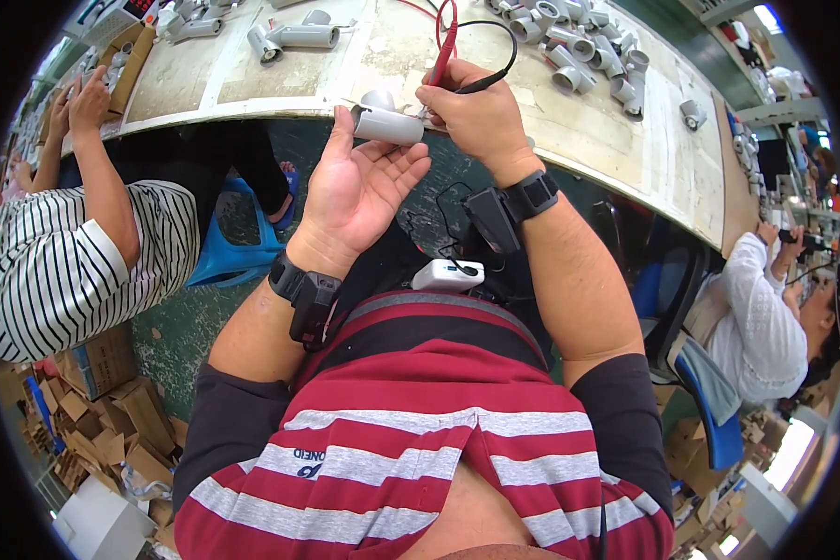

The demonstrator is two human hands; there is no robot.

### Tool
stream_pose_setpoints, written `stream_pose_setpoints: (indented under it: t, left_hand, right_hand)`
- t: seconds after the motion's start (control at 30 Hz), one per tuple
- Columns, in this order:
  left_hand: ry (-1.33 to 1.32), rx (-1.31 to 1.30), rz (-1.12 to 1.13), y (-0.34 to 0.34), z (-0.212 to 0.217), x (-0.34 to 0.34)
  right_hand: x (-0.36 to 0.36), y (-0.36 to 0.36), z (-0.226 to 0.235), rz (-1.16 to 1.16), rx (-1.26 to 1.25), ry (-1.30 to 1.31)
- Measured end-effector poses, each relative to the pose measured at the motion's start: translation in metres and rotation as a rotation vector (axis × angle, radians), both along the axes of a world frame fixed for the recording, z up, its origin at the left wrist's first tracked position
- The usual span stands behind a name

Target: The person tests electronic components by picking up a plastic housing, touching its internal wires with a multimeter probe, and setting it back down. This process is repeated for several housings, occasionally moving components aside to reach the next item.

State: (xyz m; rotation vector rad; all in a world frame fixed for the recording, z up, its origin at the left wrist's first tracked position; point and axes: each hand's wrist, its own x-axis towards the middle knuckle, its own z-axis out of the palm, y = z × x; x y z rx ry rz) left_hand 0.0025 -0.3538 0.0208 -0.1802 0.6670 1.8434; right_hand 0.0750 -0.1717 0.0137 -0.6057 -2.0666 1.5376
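A light grey cylindrical housing lies sideways at the table's front edge, cradled by my left hand. That hand is palm up, its thumb against the left end and its fingers beneath. In my closed right hand are two test probes, a red probe pointing up and a black probe slanting to the right. Their tips come close to the housing's right end; whether they touch it I cannot tell. A second grey rounded part shows just behind the housing.
Grey housings lie at the back left, and a pile of similar parts covers the back right of the worktable. A person in stripes works at left by a blue stool. Another person in white is at right.
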Motion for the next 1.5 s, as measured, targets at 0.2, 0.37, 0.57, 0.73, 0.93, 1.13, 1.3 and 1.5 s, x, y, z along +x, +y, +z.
stream_pose_setpoints:
  t: [0.2,0.37,0.57,0.73,0.93,1.13,1.3,1.5]
  left_hand:
    - [0.008,-0.015,0.004,0.0,0.0,0.0]
    - [0.006,-0.02,0.005,-0.001,0.0,0.0]
    - [-0.004,-0.018,0.005,-0.001,-0.003,-0.002]
    - [0.0,-0.011,0.0,-0.001,-0.003,-0.003]
    - [0.017,-0.016,0.013,0.001,-0.003,-0.007]
    - [0.061,-0.045,0.035,-0.001,-0.006,-0.01]
    - [0.087,-0.053,0.047,-0.002,-0.006,-0.011]
    - [0.3,-0.109,0.025,-0.004,0.003,-0.013]
  right_hand:
    - [0.0,-0.001,0.0,-0.001,0.001,0.005]
    - [0.0,-0.001,0.001,0.0,-0.02,0.004]
    - [-0.001,-0.002,0.0,0.007,-0.009,0.011]
    - [-0.001,-0.001,-0.001,-0.001,0.0,0.004]
    - [0.0,-0.001,0.0,-0.003,0.0,-0.003]
    - [0.0,-0.004,0.002,-0.021,0.024,-0.02]
    - [0.001,-0.003,0.001,-0.023,0.018,-0.02]
    - [0.011,0.006,0.013,-0.033,-0.24,0.144]
